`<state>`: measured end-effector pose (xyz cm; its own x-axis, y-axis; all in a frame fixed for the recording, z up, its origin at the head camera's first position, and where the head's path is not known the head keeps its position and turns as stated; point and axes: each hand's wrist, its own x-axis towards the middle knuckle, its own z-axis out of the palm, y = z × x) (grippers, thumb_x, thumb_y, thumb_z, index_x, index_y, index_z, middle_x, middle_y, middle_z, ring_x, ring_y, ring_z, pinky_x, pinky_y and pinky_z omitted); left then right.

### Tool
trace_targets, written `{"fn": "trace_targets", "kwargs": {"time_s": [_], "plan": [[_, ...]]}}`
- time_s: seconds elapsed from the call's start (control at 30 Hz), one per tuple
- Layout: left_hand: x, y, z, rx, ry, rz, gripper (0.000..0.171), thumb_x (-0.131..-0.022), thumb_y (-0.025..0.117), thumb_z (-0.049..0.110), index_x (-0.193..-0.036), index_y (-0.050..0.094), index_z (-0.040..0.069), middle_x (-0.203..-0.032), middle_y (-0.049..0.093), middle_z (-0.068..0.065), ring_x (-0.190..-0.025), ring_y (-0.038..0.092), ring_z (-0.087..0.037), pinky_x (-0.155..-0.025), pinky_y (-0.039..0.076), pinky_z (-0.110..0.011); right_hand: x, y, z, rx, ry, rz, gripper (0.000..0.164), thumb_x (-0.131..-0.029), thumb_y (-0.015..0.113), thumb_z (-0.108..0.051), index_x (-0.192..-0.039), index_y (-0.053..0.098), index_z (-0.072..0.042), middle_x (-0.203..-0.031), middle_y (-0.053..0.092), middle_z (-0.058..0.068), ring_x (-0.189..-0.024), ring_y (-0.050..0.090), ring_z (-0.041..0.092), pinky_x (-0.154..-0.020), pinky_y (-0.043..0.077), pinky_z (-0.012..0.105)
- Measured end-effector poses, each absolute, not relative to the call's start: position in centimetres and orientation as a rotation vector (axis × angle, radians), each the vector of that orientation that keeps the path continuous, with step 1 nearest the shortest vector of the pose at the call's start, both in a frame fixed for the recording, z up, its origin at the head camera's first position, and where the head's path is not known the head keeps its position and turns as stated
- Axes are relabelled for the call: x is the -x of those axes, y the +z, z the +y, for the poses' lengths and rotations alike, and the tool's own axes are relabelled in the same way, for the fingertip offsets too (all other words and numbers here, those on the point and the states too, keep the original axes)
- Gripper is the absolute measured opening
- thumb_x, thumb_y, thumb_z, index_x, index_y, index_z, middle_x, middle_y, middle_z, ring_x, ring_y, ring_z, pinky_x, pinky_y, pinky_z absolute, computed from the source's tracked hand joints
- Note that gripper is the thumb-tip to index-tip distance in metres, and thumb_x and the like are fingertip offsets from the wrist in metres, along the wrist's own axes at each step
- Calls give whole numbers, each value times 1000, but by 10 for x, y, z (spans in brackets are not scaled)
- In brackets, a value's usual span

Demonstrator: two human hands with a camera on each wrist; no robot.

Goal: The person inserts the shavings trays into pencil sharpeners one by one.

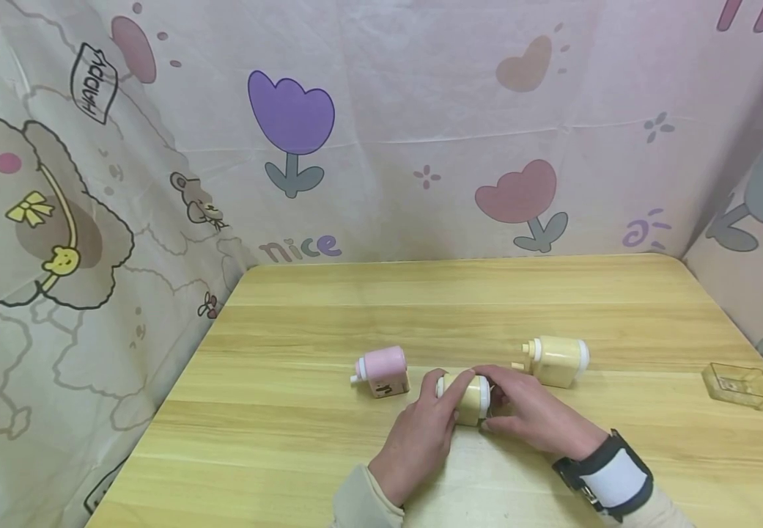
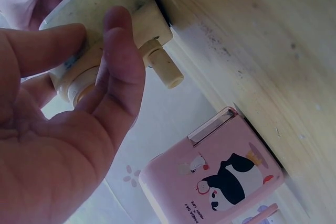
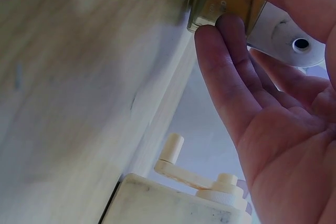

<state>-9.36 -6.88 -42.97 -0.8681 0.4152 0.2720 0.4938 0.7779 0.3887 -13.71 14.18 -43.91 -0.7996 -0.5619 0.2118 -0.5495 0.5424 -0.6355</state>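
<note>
A yellow crank pencil sharpener (image 1: 470,405) stands on the table between both hands. My left hand (image 1: 421,425) grips it from the left, with fingers over its top and side; its crank handle (image 2: 165,69) juts out past the fingers in the left wrist view. My right hand (image 1: 536,412) is at the opposite end, its fingers around a clear amber shavings drawer (image 3: 223,1) beside the sharpener's white end plate (image 3: 302,45). The hands mostly hide this drawer in the head view.
To the left stands a pink pencil sharpener (image 1: 388,372) with a panda print. Another yellow sharpener (image 1: 558,361) stands behind my right hand. A loose clear amber drawer (image 1: 739,386) lies near the table's right edge. Printed cloth (image 1: 388,205) hangs behind the table.
</note>
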Motion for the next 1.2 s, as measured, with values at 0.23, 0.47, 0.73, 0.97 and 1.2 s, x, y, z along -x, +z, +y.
{"fn": "trace_targets", "kwargs": {"time_s": [0.23,0.47,0.73,0.97,1.2], "plan": [[93,-430,-69,717,-683,-2798,62,-95,56,15,-147,30,35,-132,43,-17,-54,44,-8,-47,38,-20,137,-439,141,984,-1109,2746,69,-71,81,-22,-133,50,-18,-111,57,-13,-88,55,3,-80,49,29],[93,-430,-69,712,-692,-2803,62,-95,56,14,-147,30,36,-132,43,-17,-53,43,-9,-47,37,-20,137,-439,141,982,-1104,2744,68,-71,81,-22,-132,50,-20,-109,57,-15,-87,55,3,-80,49,28],[93,-430,-69,701,-691,-2819,62,-95,55,15,-147,29,37,-133,43,-16,-53,45,-11,-47,38,-22,137,-436,140,968,-1122,2713,68,-71,81,-20,-132,50,-20,-106,58,-16,-86,56,3,-79,49,28],[93,-431,-69,709,-698,-2816,63,-95,55,15,-148,29,37,-133,43,-17,-53,44,-10,-48,39,-22,138,-437,140,975,-1153,2678,67,-71,81,-18,-130,51,-21,-105,58,-15,-85,58,4,-78,50,28],[93,-432,-69,711,-705,-2809,63,-95,55,15,-148,29,37,-132,43,-16,-55,46,-11,-49,40,-22,138,-439,138,994,-1170,2678,66,-70,82,-17,-129,52,-21,-107,58,-14,-87,58,4,-79,50,29]]}}
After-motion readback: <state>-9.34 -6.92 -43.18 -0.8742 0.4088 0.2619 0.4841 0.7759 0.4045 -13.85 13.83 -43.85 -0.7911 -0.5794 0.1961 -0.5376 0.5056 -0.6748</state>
